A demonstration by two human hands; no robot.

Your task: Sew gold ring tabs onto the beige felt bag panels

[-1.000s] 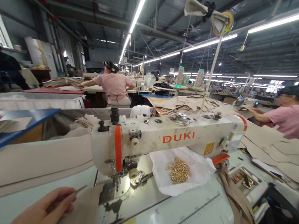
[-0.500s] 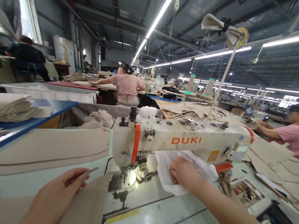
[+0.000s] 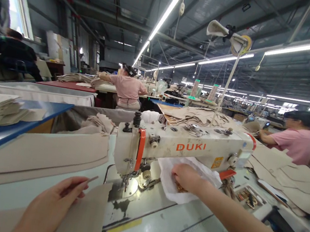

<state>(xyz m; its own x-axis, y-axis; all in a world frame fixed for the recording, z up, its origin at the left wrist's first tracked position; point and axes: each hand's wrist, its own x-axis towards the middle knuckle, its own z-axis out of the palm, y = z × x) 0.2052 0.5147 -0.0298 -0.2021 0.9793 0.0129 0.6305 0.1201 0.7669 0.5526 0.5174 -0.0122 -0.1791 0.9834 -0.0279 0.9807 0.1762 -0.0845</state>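
Observation:
My left hand point(image 3: 55, 202) is closed in a pinch on a short, thin greyish-beige strip point(image 3: 93, 179), its end sticking out past the fingertips. Under and beside that hand lies a flat beige panel point(image 3: 92, 211). Beneath the arm of the white sewing machine point(image 3: 163, 142), a white plastic bag point(image 3: 167, 177) lies spread, with small gold-coloured metal pieces point(image 3: 181, 189) inside. My right hand point(image 3: 185, 176) reaches into the bag, fingers curled down among the pieces. Its fingertips are partly hidden, and whether they grip a piece does not show.
Two large curved beige panels point(image 3: 43, 150) lie on the table at left, near a blue-edged table point(image 3: 57, 112) with stacked pieces. To the right are a small tray point(image 3: 259, 207) of metal parts and more beige panels point(image 3: 303, 186). Co-workers sit ahead, left and right.
The camera view has shifted slightly. My right hand has lifted and moved a little left in the bag, showing more gold-coloured pieces. My left hand still pinches the strip.

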